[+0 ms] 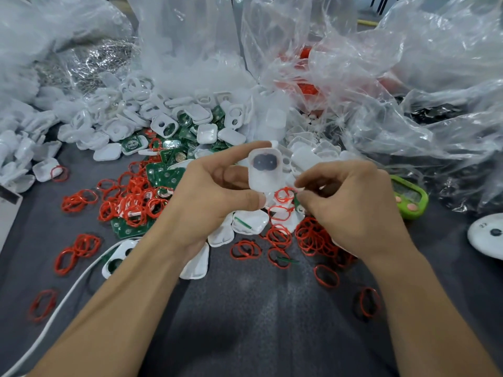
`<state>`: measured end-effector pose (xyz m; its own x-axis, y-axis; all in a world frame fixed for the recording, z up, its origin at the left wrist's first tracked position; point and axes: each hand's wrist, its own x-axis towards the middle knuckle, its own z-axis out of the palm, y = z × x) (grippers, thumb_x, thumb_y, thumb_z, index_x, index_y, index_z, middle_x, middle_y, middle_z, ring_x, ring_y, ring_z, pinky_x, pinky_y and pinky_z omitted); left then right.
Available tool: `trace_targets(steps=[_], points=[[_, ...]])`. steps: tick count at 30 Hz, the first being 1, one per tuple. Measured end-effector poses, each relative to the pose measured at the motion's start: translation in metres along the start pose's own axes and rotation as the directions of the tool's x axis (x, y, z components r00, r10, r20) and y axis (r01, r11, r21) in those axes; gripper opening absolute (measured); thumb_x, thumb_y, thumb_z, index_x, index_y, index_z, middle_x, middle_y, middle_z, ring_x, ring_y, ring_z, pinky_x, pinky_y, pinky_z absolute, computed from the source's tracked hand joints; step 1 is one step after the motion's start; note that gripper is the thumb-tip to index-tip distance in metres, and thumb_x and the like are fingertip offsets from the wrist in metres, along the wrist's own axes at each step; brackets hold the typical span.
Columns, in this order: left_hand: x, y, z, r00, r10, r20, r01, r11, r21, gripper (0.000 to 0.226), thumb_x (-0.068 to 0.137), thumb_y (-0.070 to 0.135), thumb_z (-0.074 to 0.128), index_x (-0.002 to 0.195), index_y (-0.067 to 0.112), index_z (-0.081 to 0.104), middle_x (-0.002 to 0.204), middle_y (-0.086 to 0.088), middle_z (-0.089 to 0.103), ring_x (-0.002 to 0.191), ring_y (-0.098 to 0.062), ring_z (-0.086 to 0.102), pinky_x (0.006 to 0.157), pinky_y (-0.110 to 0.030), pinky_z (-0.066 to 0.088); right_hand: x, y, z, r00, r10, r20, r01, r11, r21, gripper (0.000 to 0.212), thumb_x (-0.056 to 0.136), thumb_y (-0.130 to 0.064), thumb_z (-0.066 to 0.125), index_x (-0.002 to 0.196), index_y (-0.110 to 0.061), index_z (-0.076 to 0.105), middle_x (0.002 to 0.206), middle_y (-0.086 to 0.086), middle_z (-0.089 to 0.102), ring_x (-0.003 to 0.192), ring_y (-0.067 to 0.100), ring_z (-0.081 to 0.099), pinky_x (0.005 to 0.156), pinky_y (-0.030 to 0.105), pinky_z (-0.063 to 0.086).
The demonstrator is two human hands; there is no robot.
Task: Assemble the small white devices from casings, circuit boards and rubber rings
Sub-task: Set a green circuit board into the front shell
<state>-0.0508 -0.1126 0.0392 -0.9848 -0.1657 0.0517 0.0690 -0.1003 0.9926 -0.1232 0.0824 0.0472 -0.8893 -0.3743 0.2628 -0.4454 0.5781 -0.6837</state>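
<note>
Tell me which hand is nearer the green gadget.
Right. The right hand sits just left of the green gadget; the left hand, holding a white casing, is farther left.

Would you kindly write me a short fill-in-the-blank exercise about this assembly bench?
1. The white casing with the dark window is held up by the ____ hand.
2. The rubber rings strewn over the grey cloth are ____.
3. The circuit boards in the pile are ____.
Missing words: left; red; green.
</note>
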Motion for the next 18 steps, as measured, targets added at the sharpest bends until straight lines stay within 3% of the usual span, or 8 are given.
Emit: trace_targets(steps=[6, 10, 12, 15, 18], points=[[0.0015, 0.0025, -0.0034, 1.0, -0.016, 0.004, 0.016, 0.996, -0.09, 0.067, 0.064, -0.01, 0.075, 0.119, 0.029, 0.077, 0.088, -0.007, 0.08, 0.075, -0.015, 0.067, 0.071, -0.022, 0.055, 0.001, 0.0002, -0.0101, 0.994, 0.082, 0.071, -0.084, 0.996, 0.013, 0.014, 0.073, -0.022, 0.087, 0.075, -0.031, 0.078, 0.066, -0.024, 0.07, 0.061, -0.006, 0.066, 0.059, 0.003, 0.044], [0.0004, 0.0033, -0.0014, 1.0, 0.003, -0.021, -0.004, 0.998, -0.064, 0.068, 0.064, -0.011, 0.075, 0.119, 0.028, 0.076, 0.086, -0.008, 0.079, 0.074, -0.017, 0.066, 0.072, -0.024, 0.056, 0.0013, 0.0027, -0.0063, 0.988, 0.11, 0.105, -0.11, 0.994, -0.008, 0.014, 0.073, -0.019, 0.087, 0.072, -0.029, 0.077, 0.064, -0.017, 0.072, 0.058, -0.002, 0.069, 0.061, 0.014, 0.054], [-0.0009, 0.0038, 0.0006, 0.998, 0.028, -0.052, -0.029, 1.0, -0.013, 0.069, 0.063, -0.011, 0.075, 0.12, 0.029, 0.076, 0.085, -0.009, 0.079, 0.073, -0.018, 0.065, 0.07, -0.026, 0.057, 0.0015, 0.0036, -0.0057, 0.993, 0.105, 0.048, -0.106, 0.994, 0.026, 0.016, 0.074, -0.017, 0.085, 0.071, -0.03, 0.077, 0.062, -0.016, 0.072, 0.057, 0.001, 0.069, 0.06, 0.021, 0.055], [-0.0018, 0.0042, 0.0021, 0.996, 0.055, -0.069, -0.05, 0.996, 0.072, 0.07, 0.065, -0.012, 0.076, 0.12, 0.031, 0.075, 0.083, -0.009, 0.078, 0.072, -0.017, 0.065, 0.069, -0.029, 0.056, 0.0044, 0.0038, -0.0084, 0.991, 0.108, -0.075, -0.079, 0.943, 0.324, 0.024, 0.079, -0.009, 0.083, 0.074, -0.032, 0.08, 0.065, -0.01, 0.075, 0.059, 0.007, 0.071, 0.061, 0.024, 0.054], [-0.0024, 0.0028, 0.0033, 0.996, 0.061, -0.06, -0.048, 0.98, 0.191, 0.074, 0.069, -0.02, 0.076, 0.117, 0.036, 0.076, 0.078, -0.007, 0.075, 0.068, -0.012, 0.062, 0.066, -0.026, 0.055, 0.0048, -0.0011, -0.012, 0.994, 0.071, -0.085, -0.003, 0.787, 0.617, 0.029, 0.083, 0.003, 0.078, 0.077, -0.025, 0.082, 0.071, 0.001, 0.078, 0.058, 0.014, 0.072, 0.058, 0.018, 0.053]])
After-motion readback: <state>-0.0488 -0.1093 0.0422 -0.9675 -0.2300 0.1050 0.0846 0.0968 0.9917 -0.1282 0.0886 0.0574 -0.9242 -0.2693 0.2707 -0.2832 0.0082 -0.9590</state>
